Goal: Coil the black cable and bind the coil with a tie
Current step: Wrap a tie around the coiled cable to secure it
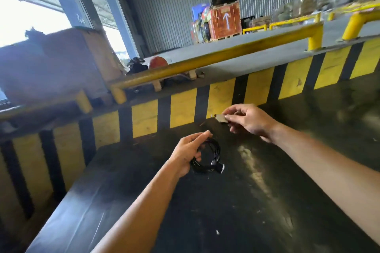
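Observation:
The black cable is wound into a small coil, and my left hand grips it on its left side just above the dark work surface. A silver plug end sticks out at the coil's lower right. My right hand is up and to the right of the coil, near the striped wall. It pinches a small flat grey-brown strip between thumb and fingers; whether this is the tie is hard to tell.
A yellow-and-black striped wall borders the surface at the back and left. Above it runs a yellow guard rail. Wooden crates and boxes stand on the concrete floor beyond. Small white specks lie on the near surface.

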